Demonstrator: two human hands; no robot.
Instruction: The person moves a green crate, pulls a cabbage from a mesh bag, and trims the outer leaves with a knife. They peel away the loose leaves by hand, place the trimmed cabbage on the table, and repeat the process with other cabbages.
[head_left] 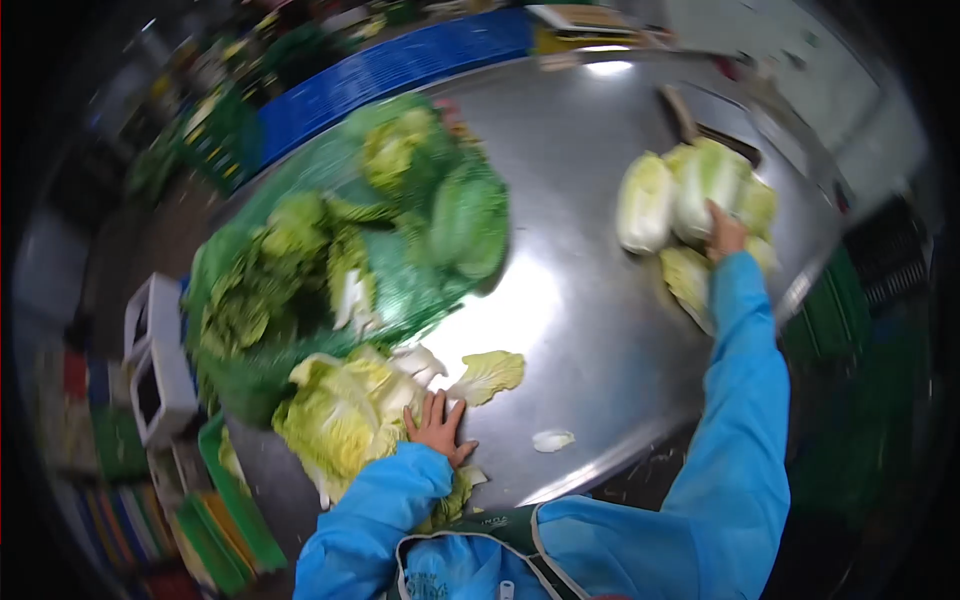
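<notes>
My left hand lies flat with the fingers spread, against a napa cabbage at the near edge of the steel counter. My right hand reaches to the far right and rests on the pile of trimmed cabbages. Blur hides whether its fingers are closed round a head or only laid on it.

Handling, as I judge it: the right hand should take one head low and from the side, so that the neighbouring heads do not roll. The left hand should press lightly enough to steady the near cabbage without crushing its outer leaves.

Edges: the pile sits close to the counter's right rim, and the near cabbage overhangs the front rim, so either could slip off if nudged outward.

Open room: bare steel lies between the pile and the green mesh sack of untrimmed heads. It is broken only by a loose leaf and a leaf scrap. Any head is best moved across this middle stretch. Blue crates stand beyond the far rim, and a white crate stands off the left side.
</notes>
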